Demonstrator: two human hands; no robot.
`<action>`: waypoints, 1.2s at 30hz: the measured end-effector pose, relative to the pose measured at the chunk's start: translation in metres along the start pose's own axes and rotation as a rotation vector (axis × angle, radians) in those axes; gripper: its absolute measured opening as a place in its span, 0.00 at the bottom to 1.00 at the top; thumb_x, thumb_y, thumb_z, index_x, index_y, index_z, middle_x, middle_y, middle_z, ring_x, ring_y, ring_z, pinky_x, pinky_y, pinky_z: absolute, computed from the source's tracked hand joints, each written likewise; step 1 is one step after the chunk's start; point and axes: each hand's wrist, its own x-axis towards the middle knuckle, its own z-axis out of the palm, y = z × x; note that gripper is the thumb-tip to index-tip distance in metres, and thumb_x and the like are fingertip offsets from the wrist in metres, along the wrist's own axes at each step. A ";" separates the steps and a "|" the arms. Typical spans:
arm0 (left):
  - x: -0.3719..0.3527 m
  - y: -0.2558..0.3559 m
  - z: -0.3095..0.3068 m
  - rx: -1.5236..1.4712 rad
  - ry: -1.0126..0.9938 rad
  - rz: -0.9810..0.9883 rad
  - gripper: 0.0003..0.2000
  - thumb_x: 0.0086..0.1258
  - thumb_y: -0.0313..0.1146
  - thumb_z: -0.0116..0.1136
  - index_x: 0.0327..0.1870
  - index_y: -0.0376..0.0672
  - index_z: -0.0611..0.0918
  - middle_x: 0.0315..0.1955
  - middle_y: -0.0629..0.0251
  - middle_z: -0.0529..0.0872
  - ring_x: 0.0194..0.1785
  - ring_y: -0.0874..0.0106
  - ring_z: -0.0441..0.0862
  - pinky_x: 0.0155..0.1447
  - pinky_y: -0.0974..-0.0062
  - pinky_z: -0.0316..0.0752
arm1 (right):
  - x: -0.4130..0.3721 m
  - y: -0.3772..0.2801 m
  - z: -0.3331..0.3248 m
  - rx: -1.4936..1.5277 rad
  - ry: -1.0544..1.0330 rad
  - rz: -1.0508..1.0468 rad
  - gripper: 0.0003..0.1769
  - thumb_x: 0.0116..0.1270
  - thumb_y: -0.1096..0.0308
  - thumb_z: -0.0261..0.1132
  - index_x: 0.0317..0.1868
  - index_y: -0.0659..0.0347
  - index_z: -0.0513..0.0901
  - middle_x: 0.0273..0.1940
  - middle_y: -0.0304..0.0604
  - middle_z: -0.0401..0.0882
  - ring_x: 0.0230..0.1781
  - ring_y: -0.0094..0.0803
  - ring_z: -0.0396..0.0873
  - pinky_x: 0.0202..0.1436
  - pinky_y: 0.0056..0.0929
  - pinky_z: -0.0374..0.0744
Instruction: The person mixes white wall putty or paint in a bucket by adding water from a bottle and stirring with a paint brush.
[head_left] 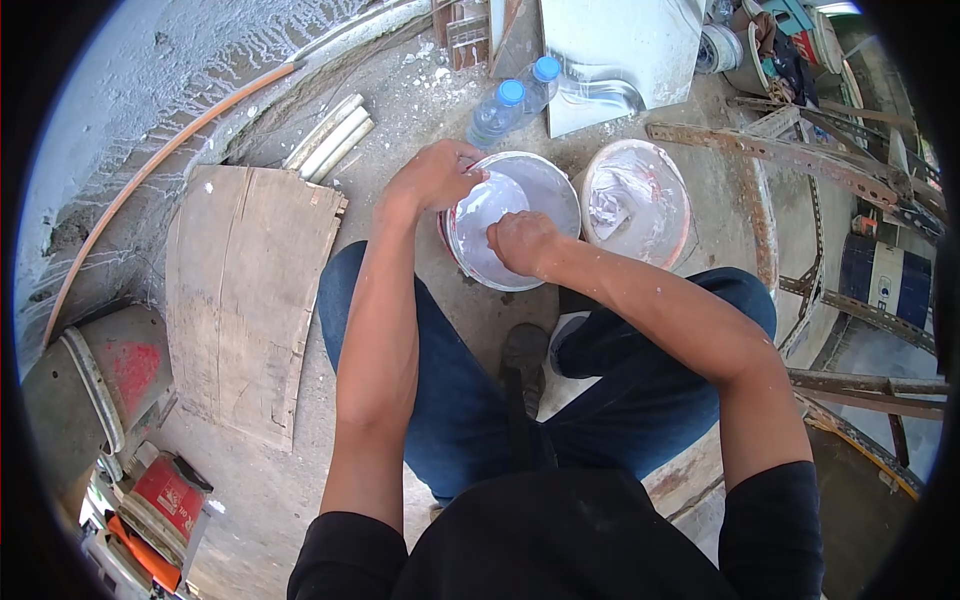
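Between my knees stands a white bucket [562, 195] with a pale, wet, paint-like mix [492, 200] inside. My left hand [432, 178] is closed over the bucket's left rim, with the thumb on the inner side. Over the bucket's mouth, my right hand [525, 243] is in a fist, its knuckles toward the mix. Whatever that fist holds, if anything, is hidden beneath it. Just to the right is a second bucket [655, 235], its walls smeared white and a crumpled whitish lump [612, 205] inside.
Two clear bottles with blue caps [510, 93] stand behind the bucket, near a shiny metal sheet [625, 60]. A wooden board [245, 300] lies at left, with pale strips [330, 138] beyond it. Rusty perforated metal bars [780, 145] crowd the right. An orange hose [165, 150] follows the wall.
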 end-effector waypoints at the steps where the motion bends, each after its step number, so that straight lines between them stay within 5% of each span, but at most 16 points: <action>1: 0.002 0.000 0.001 0.001 0.000 -0.002 0.18 0.64 0.39 0.63 0.53 0.45 0.84 0.47 0.48 0.85 0.51 0.56 0.84 0.57 0.66 0.76 | 0.000 0.000 -0.001 0.036 0.017 -0.018 0.16 0.70 0.60 0.54 0.49 0.62 0.79 0.46 0.56 0.82 0.48 0.49 0.83 0.50 0.44 0.80; 5: 0.001 0.001 -0.001 0.008 -0.017 0.011 0.18 0.64 0.39 0.63 0.53 0.45 0.84 0.47 0.48 0.85 0.51 0.56 0.84 0.57 0.66 0.76 | 0.005 0.005 -0.015 0.182 0.117 0.091 0.14 0.69 0.63 0.55 0.47 0.58 0.82 0.48 0.53 0.83 0.51 0.44 0.82 0.53 0.42 0.79; 9: 0.000 -0.003 -0.001 0.015 -0.014 0.027 0.18 0.64 0.39 0.63 0.54 0.46 0.83 0.47 0.48 0.85 0.51 0.55 0.83 0.57 0.65 0.76 | 0.013 0.028 -0.014 0.008 0.322 0.129 0.15 0.72 0.61 0.51 0.47 0.60 0.80 0.36 0.53 0.85 0.38 0.50 0.85 0.41 0.45 0.82; 15: -0.001 0.000 0.001 -0.005 -0.005 0.008 0.18 0.64 0.39 0.62 0.54 0.45 0.83 0.48 0.48 0.85 0.52 0.55 0.83 0.58 0.65 0.75 | 0.001 0.016 0.001 -0.210 0.126 0.042 0.15 0.72 0.61 0.51 0.48 0.61 0.79 0.42 0.52 0.83 0.44 0.49 0.83 0.47 0.43 0.81; 18: 0.004 -0.008 0.004 0.019 0.022 0.030 0.19 0.64 0.41 0.62 0.55 0.46 0.83 0.45 0.50 0.86 0.47 0.59 0.84 0.54 0.66 0.76 | 0.003 0.003 0.007 0.025 -0.008 0.000 0.16 0.72 0.60 0.52 0.48 0.63 0.79 0.44 0.56 0.82 0.48 0.51 0.81 0.51 0.45 0.79; 22: 0.006 -0.013 0.005 0.034 0.020 0.054 0.19 0.64 0.42 0.62 0.56 0.47 0.83 0.43 0.49 0.86 0.45 0.60 0.85 0.52 0.67 0.76 | 0.011 0.005 0.000 0.126 0.056 -0.057 0.20 0.74 0.56 0.51 0.47 0.64 0.78 0.41 0.59 0.82 0.47 0.53 0.81 0.50 0.48 0.78; 28: 0.005 -0.019 0.006 0.040 0.038 0.046 0.19 0.65 0.41 0.62 0.56 0.48 0.83 0.43 0.49 0.86 0.45 0.60 0.84 0.51 0.67 0.76 | 0.015 0.031 -0.012 0.004 0.281 0.146 0.16 0.71 0.58 0.53 0.46 0.61 0.80 0.42 0.55 0.83 0.42 0.47 0.84 0.44 0.42 0.82; 36: 0.002 -0.008 0.004 0.009 0.016 0.005 0.19 0.64 0.40 0.63 0.55 0.47 0.83 0.47 0.49 0.85 0.50 0.57 0.83 0.56 0.66 0.75 | 0.002 0.004 0.008 -0.014 0.060 -0.014 0.17 0.72 0.60 0.52 0.46 0.63 0.80 0.41 0.56 0.83 0.45 0.49 0.83 0.48 0.43 0.80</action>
